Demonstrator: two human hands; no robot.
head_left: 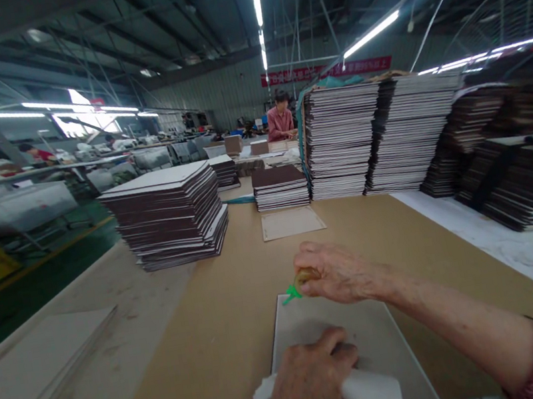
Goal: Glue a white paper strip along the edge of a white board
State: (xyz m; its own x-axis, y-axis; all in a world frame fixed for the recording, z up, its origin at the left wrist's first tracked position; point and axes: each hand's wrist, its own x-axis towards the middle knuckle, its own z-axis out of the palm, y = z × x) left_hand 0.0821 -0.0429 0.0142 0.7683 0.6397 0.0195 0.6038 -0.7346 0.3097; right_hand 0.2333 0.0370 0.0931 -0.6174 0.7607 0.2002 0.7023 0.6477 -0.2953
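Observation:
In the head view, a pale flat board (pixel 366 318) with thin light edges lies before me at a slant. My right hand (pixel 333 273) is closed around a yellowish-brown rounded tool (pixel 304 279) at the board's far left corner. Its exact kind is hidden by the fingers. A bright green piece (pixel 291 294) sticks out beside it, over that corner. Nearer to me, my left hand (pixel 313 381) lies on the board with its fingers apart. White paper or cloth (pixel 376 394) shows on both sides of that hand, under the palm.
Brown sheeting (pixel 183 374) covers the table. Stacks of dark-and-white boards stand at left (pixel 169 221), middle (pixel 281 187) and right (pixel 343 140). A loose pale sheet (pixel 293 222) lies ahead. Flat boards (pixel 46 376) rest at the left edge. A person (pixel 280 120) works beyond.

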